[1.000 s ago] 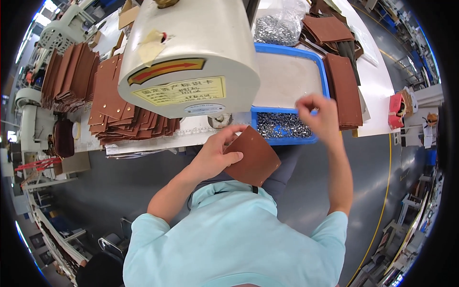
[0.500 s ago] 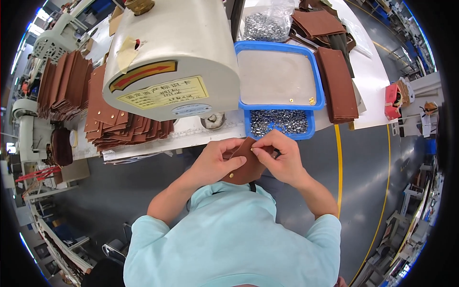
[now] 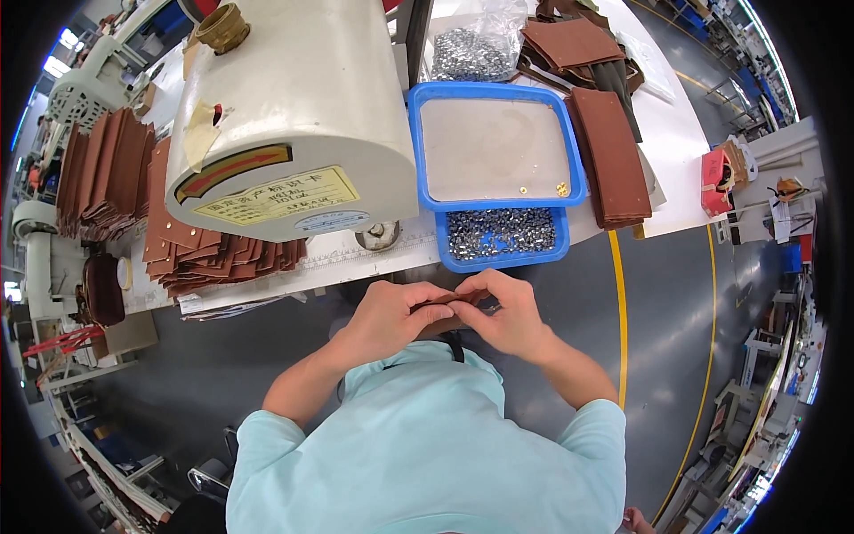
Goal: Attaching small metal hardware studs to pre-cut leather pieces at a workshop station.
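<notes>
Both hands, left and right, pinched on a brown leather piece below the table edge. Small blue tray of silver rivets; large blue tray nearly bare. Yellow rectangular label on the cream machine.

Both hands, left and right, are brought together before the chest, fingertips pinched, forearms bent inward.

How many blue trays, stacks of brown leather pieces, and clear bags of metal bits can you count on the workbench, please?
Blue trays: 2, a large one and a small one.
Stacks of brown leather pieces: 4.
Clear bags of metal bits: 1.
Total: 7
</notes>
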{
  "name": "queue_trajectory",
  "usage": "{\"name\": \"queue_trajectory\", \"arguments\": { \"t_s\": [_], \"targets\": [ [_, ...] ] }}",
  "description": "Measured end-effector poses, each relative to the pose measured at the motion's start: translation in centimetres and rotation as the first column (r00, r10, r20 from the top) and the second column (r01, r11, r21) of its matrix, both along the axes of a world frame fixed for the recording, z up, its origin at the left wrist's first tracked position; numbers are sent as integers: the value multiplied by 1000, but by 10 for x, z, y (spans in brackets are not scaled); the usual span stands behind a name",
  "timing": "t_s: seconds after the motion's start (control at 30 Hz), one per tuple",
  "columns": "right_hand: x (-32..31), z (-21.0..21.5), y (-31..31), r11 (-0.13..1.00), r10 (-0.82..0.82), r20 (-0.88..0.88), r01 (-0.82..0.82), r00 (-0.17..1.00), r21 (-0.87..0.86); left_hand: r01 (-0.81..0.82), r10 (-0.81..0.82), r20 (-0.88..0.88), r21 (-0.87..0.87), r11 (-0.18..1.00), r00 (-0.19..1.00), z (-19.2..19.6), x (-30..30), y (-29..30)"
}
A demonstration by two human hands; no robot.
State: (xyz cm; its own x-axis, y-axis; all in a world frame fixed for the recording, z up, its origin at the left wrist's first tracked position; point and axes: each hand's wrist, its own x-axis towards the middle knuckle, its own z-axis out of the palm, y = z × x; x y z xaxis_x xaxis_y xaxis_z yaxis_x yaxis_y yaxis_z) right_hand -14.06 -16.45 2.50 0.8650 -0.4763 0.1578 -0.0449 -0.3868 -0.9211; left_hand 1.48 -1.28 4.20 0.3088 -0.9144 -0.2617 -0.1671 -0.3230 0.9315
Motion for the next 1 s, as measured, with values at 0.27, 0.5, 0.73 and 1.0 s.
{"name": "queue_trajectory", "arguments": {
  "t_s": [0.27, 0.5, 0.73, 1.0],
  "targets": [
    [9, -43, -82, 843, -170, -213, 30, 962, -537, 214, 33, 563, -367, 905, 826, -23, -4, 8],
    [18, -62, -89, 763, -194, -212, 11, 958, -647, 363, 209, 697, -577, 732, 686, -29, 2, 12],
    [21, -59, -89, 759, -229, -228, 27, 946, -651, 431, 309, 703, -662, 613, 641, -31, 4, 19],
    [23, -58, -86, 790, -199, -191, 42, 961, -612, 436, 310, 689, -679, 590, 655, -28, 2, 18]
  ]
}}
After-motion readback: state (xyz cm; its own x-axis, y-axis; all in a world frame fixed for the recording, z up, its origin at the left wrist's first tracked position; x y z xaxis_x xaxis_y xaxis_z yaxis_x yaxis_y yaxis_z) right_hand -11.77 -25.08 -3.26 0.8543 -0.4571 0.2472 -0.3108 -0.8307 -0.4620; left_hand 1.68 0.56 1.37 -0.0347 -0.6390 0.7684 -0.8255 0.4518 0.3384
